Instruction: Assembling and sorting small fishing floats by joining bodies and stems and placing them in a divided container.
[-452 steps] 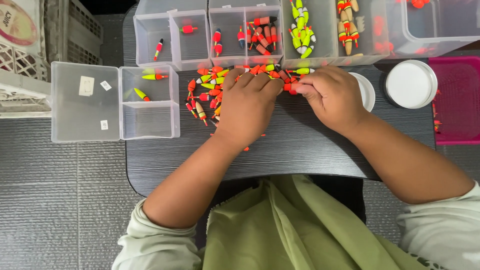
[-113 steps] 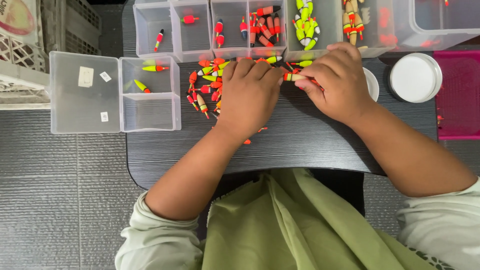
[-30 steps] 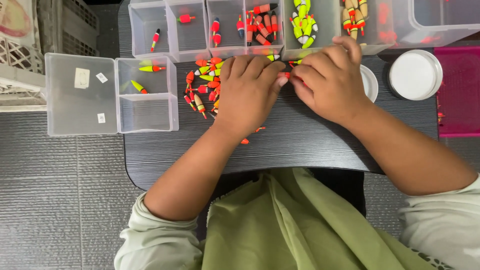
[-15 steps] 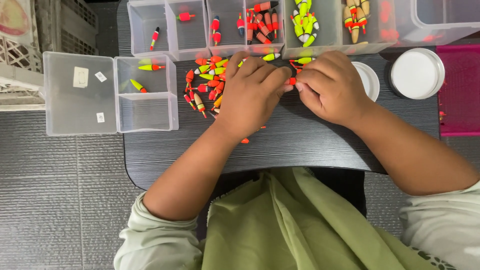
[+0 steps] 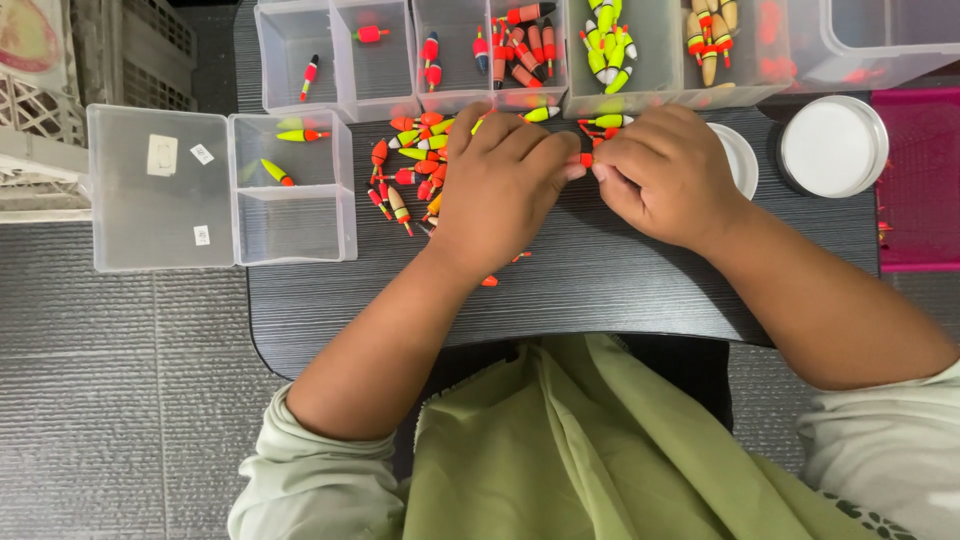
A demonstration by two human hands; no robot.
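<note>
A loose pile of small fishing floats (image 5: 410,165), red, orange and yellow-green, lies on the dark table (image 5: 600,290). My left hand (image 5: 500,185) rests palm down over the pile's right side, fingers stretched right. My right hand (image 5: 665,175) is curled beside it. The fingertips of both hands meet on a small red float (image 5: 585,158). Whether the left fingers grip it is hidden. One stray red float (image 5: 490,281) lies by my left wrist.
A clear divided box (image 5: 500,50) with sorted floats runs along the far edge. At the left, a small clear case (image 5: 295,190) stands open, its lid (image 5: 160,190) flat, two floats inside. Two white round lids (image 5: 832,145) and a pink tray (image 5: 920,180) sit right.
My right hand has dropped slightly from the box edge toward the table, and its fingertips now meet the left fingertips on the red float. The left hand has barely moved.
</note>
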